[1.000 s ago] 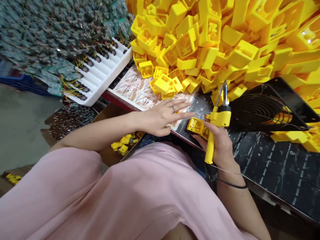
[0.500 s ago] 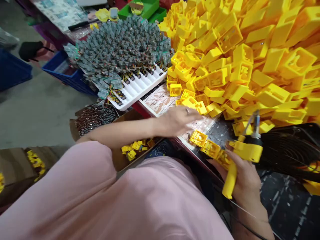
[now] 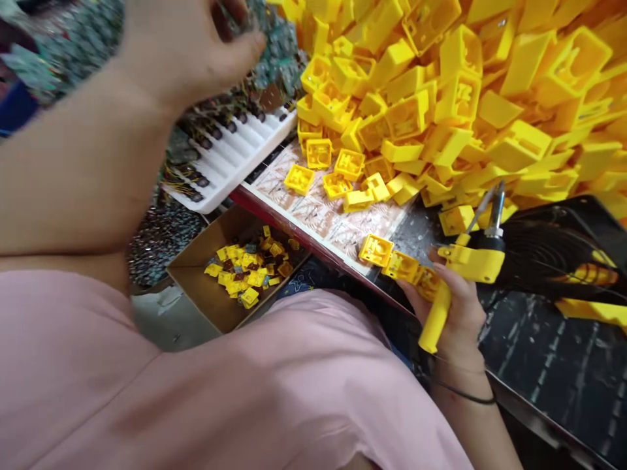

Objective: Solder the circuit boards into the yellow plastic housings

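My left hand [image 3: 191, 52] is over the heap of grey-green circuit boards [image 3: 277, 49] at the upper left. Its thumb is stretched out apart from the fingers, which the top edge partly cuts off; I see nothing held. In my right hand [image 3: 463, 307] is a yellow soldering gun [image 3: 473, 262], its metal tip pointing up and the yellow handle slanting down. Beside that hand's fingers, a short row of open yellow plastic housings [image 3: 376, 250] runs along the table edge. The nearest housing [image 3: 427, 283] is partly hidden by the fingers.
A big pile of yellow housings [image 3: 460, 117] covers the back and right. Several loose ones lie in front of it. A white ribbed tray [image 3: 235, 153] bears wired parts under the boards. Below the table is a cardboard box [image 3: 196, 281] of yellow pieces. A black fan-like grille [image 3: 543, 248] stands right.
My left hand has moved from the loose yellow housings up and left to the circuit boards. Several housings now lie spread on the table. The right hand keeps the soldering gun; the view has shifted.
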### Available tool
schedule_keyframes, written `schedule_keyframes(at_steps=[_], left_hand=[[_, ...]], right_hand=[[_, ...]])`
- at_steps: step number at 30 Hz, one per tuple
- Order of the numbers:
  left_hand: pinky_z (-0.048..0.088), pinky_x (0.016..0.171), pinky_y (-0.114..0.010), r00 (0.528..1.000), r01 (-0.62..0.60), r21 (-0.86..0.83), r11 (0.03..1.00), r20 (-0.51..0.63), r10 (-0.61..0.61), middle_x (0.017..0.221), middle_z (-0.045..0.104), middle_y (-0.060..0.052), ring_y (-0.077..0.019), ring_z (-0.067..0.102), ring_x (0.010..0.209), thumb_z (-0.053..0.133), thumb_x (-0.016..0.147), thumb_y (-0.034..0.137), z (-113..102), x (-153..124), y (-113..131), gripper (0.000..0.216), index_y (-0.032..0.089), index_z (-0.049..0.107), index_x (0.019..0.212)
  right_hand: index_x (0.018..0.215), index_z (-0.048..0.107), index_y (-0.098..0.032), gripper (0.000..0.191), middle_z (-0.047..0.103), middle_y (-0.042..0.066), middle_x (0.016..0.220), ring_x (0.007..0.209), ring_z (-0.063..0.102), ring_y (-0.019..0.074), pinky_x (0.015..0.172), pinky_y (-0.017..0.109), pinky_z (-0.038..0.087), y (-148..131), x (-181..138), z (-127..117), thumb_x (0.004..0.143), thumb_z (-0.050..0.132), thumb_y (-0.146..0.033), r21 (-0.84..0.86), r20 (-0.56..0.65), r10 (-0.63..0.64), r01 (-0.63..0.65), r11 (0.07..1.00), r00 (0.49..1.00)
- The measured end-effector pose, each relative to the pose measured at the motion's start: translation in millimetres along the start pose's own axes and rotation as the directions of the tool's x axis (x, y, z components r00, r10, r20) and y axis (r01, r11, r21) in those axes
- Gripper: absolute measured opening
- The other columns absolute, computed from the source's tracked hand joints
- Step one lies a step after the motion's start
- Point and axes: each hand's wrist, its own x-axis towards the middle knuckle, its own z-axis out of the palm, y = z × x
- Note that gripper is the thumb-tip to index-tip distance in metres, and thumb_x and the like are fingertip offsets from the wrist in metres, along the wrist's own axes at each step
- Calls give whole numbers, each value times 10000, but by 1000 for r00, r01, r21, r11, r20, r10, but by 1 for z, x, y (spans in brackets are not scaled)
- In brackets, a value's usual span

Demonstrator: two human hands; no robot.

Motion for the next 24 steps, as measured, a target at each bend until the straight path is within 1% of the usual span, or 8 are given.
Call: schedule_keyframes(at_steps=[2,4,7,9,14,16,20,24], left_hand=[[490,790,-495,999,7,-147,989,35,-2,1093,710,-72,-356,733,1144,301,912,565,-11,-2,23,762,55,711,1303],[524,811,-496,995,-8,-373,928,87,44,1026,703,-69,-292,737,1044,415,909,539,-11,-8,46,709,60,699,1348],[581,798,-415,962,-14,-682,732,191,196,862,717,-47,-163,687,817,659,870,470,7,-21,77,529,118,778,1246],[574,697,-312,937,-28,-771,636,202,286,825,745,-37,-126,666,715,675,874,436,23,-35,94,396,149,804,1114],[631,808,-291,961,-176,-720,672,22,275,1046,826,-63,-154,781,912,557,992,317,60,-91,111,260,193,768,1080],[641,925,-340,922,-295,-672,680,-12,387,1066,837,-71,-178,800,1014,537,1005,263,75,-118,106,242,208,764,1069],[568,1131,-520,833,-416,-560,717,82,547,1294,790,-144,-285,723,1299,588,948,283,93,-154,92,263,217,758,1139],[576,1058,-474,900,-339,-444,830,103,423,1242,789,-119,-264,727,1195,548,992,339,85,-150,97,274,231,754,1135]], right_hand=[[1530,481,-289,763,741,129,1346,1182,762,339,974,501,647,-1,6,5,873,862,-214,63,21,-5,4,998,1000],[1497,501,-316,683,765,83,1253,1127,774,320,987,501,642,-4,16,13,902,818,-208,80,87,-42,35,996,995],[1479,527,-346,563,757,7,1015,928,768,248,1069,488,595,-9,31,25,970,717,-196,56,220,-94,84,995,971],[1485,538,-348,525,735,-8,959,863,738,220,1081,466,578,-11,39,31,999,696,-231,47,259,-105,96,994,960],[1502,523,-312,537,760,10,1002,859,740,212,958,406,609,-12,42,27,1006,727,-290,41,217,-94,87,995,972],[1473,536,-299,513,768,0,962,810,749,207,963,423,619,-12,40,20,1002,740,-300,51,193,-118,110,993,974],[1295,630,-295,404,792,-6,955,840,788,217,864,386,646,-14,33,1,940,821,-269,-24,43,-109,110,994,993],[1058,688,-257,235,608,-100,602,491,589,93,671,240,579,-14,31,-14,910,870,-269,-56,-97,-132,127,990,987]])
